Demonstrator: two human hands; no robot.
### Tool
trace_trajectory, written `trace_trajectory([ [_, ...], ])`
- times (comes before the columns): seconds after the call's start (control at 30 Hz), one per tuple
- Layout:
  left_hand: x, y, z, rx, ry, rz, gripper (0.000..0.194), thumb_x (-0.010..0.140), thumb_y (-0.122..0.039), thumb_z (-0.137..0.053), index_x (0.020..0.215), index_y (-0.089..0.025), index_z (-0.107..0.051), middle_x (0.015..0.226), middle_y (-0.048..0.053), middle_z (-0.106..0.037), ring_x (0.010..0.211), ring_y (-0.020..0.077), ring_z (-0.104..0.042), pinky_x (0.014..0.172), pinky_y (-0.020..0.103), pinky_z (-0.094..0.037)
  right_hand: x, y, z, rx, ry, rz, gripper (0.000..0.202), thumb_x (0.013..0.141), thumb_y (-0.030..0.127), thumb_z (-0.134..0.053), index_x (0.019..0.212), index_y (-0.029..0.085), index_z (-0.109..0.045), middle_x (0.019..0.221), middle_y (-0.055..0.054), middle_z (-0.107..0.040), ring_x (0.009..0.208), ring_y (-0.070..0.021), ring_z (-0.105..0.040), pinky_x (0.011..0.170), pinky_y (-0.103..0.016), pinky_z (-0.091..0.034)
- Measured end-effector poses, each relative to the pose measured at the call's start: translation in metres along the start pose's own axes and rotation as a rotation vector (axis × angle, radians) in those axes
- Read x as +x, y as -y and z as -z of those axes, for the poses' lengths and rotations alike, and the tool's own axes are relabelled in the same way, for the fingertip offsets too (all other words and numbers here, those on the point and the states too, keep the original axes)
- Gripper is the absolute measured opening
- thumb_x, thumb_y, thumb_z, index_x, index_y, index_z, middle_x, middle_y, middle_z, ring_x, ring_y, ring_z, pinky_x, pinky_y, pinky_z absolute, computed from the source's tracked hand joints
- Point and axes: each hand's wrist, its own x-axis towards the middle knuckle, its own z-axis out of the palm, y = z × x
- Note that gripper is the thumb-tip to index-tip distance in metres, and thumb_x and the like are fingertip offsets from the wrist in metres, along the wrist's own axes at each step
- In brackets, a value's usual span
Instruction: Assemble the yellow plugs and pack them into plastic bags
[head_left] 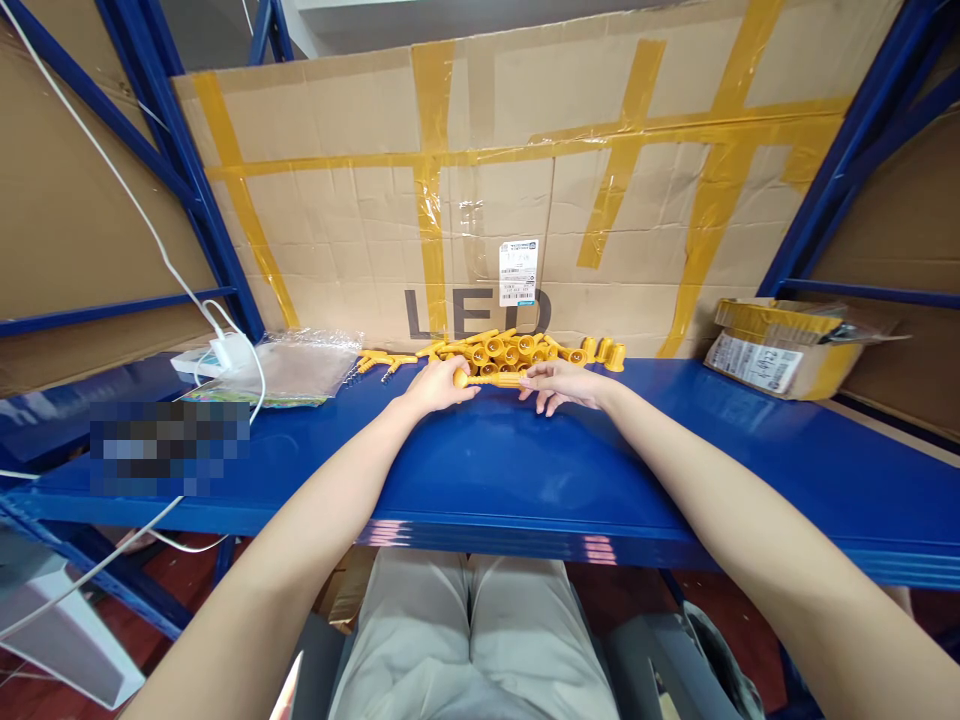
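Note:
A yellow plastic piece (501, 380) lies level between my two hands, with a round knob at its left end, a thin neck and a thicker cylinder at its right. My left hand (435, 388) is closed on the knob end. At the opposite end, the fingertips of my right hand (562, 384) pinch the cylinder. Right behind my hands is a stack of yellow hollow cups (510, 354), their open ends facing me. To the left of the stack lie several yellow stick-like pieces (386, 360), with small dark metal spirals near them. Several yellow caps (615, 357) stand at the right.
Everything rests on a blue metal shelf (517, 460). Behind it stands a large taped carton (345, 240). A small open cardboard box (787, 355) sits at right; plastic bags (300, 365) and a white plug (231, 350) with cables lie at left. A blurred dark object (165, 440) is near the front.

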Motion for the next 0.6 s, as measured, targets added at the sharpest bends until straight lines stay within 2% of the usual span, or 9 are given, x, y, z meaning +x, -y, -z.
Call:
trace_trajectory([
  [0.13,-0.0007,-0.0016,-0.0005,0.016,-0.008,-0.009,0.034,0.071,-0.048,-0.063,0.091,-0.022,-0.057,0.085,0.002,-0.065,0.079,0.0223,-0.060,0.068,0.030,-0.044,0.0003,0.0034,-0.0021,0.009,0.016,-0.056,0.035,0.083,0.048,-0.063,0.083,0.013,-0.058,0.075,-0.010,-0.070,0.048,-0.0121,-0.061,0.041,-0.021,-0.053],
  [0.3,-0.0015,-0.0044,-0.0004,0.015,0.000,0.009,0.036,0.071,-0.050,-0.063,0.093,-0.022,-0.057,0.079,0.002,-0.064,0.076,0.0223,-0.059,0.067,0.030,-0.043,0.0034,0.0031,-0.0032,0.035,0.043,-0.154,0.046,0.090,0.056,-0.045,0.082,0.012,-0.058,0.062,-0.008,-0.067,0.045,-0.0134,-0.061,0.038,-0.021,-0.051],
  [0.6,-0.0027,-0.0064,0.0019,0.001,0.027,0.013,0.034,0.072,-0.049,-0.064,0.094,-0.023,-0.058,0.065,-0.002,-0.060,0.064,0.0198,-0.058,0.065,0.029,-0.043,0.0055,0.0017,-0.0021,0.023,0.059,-0.184,0.049,0.089,0.059,-0.043,0.083,0.014,-0.058,0.061,-0.007,-0.067,0.043,-0.0133,-0.060,0.037,-0.021,-0.049],
])
